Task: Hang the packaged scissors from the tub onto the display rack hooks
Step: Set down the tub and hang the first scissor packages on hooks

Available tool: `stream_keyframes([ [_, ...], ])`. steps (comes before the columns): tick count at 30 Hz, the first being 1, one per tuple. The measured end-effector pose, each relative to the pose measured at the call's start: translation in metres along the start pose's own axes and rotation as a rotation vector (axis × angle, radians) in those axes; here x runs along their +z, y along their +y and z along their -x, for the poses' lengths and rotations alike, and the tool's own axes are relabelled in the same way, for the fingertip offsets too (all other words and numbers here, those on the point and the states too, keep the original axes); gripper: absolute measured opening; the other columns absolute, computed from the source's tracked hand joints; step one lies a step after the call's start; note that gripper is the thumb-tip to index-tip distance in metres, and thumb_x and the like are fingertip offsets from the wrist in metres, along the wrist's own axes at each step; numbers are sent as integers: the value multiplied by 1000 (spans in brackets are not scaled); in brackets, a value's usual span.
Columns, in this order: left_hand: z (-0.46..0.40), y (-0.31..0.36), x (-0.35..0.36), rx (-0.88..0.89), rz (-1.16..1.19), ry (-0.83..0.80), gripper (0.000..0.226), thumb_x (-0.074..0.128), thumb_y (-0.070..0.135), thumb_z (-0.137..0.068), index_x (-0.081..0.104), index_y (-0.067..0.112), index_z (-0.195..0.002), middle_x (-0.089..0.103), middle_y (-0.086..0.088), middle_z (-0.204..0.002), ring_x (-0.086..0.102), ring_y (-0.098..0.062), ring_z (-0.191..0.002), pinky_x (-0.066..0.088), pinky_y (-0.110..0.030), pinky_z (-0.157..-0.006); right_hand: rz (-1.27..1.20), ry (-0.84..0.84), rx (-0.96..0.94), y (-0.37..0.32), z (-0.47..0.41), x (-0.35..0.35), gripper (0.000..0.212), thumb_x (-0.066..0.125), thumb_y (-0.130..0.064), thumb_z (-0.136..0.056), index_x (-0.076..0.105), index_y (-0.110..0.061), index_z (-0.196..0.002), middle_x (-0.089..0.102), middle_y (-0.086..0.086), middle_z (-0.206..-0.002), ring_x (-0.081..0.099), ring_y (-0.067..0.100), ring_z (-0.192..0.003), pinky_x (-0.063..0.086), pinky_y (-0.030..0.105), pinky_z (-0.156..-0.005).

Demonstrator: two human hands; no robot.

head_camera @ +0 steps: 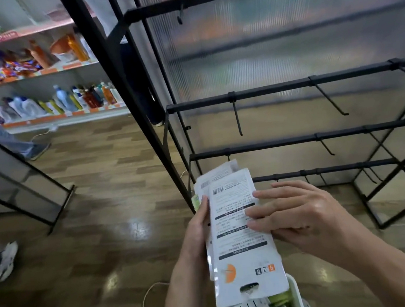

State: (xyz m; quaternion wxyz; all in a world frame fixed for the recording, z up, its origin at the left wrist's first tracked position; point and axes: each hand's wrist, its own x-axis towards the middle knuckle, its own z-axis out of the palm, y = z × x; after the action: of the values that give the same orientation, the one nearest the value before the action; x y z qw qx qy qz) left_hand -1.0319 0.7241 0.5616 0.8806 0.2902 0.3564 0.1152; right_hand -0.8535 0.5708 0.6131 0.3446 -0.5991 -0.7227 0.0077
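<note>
Holding a fanned stack of white card-backed scissor packages (pixel 242 244), the left hand (pixel 199 227) is curled round its left edge, above the white plastic tub (pixel 297 296). The top package is pinched by the right hand (pixel 302 215), probably to peel it free. To the right, the black metal rack's hooks (pixel 331 99) are seen bare.

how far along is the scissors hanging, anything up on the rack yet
Done: nothing is hung; every visible hook on the display rack is bare.
In hand: the left hand holds a stack of packaged scissors by its edge, back side facing up, and the right hand's fingers rest on the top pack.
Left: hanging the whole stack, plus the packs in the tub below.
</note>
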Motion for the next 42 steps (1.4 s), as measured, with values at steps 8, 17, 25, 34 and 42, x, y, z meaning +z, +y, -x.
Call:
stream_keyframes([
  [8, -8, -8, 6, 11, -71, 85, 46, 76, 34, -83, 77, 3, -117, 79, -20, -101, 79, -31, -80, 64, -39, -67, -316, 435, 168, -10, -20, -13, 16, 69, -22, -92, 74, -22, -107, 74, -20, -111, 72, 4, -103, 57, 23, -84],
  [17, -10, 1, 27, 15, 56, 161, 44, 70, 26, -93, 68, -1, -128, 76, -29, -113, 78, -41, -84, 66, -49, -71, -695, 633, 516, -10, -54, -32, 13, 65, -24, -95, 72, -12, -93, 74, 7, -85, 67, 27, -72, 53, 39, -57],
  [25, -13, 23, 16, 213, -43, 240, 60, 83, 29, -80, 69, 4, -132, 75, -26, -122, 73, -48, -113, 51, -68, -106, -730, 522, 606, -13, -79, -38, 12, 71, -25, -94, 75, -14, -92, 78, 1, -84, 73, 14, -72, 56, 24, -60],
  [34, 4, 49, 26, 444, -83, 277, 63, 83, 32, -73, 71, 11, -130, 79, -18, -117, 77, -41, -107, 56, -63, -101, -799, 464, 521, -26, -108, -42, 15, 74, -24, -91, 76, -9, -92, 77, 13, -87, 73, 40, -80, 59, 56, -69],
  [42, 15, 74, 39, 577, -125, 263, 58, 91, 37, -80, 72, 15, -130, 78, -18, -122, 75, -41, -113, 53, -65, -105, -756, 513, 496, -20, -143, -56, 15, 79, -30, -90, 77, -15, -86, 73, 22, -85, 67, 43, -72, 56, 55, -67],
])
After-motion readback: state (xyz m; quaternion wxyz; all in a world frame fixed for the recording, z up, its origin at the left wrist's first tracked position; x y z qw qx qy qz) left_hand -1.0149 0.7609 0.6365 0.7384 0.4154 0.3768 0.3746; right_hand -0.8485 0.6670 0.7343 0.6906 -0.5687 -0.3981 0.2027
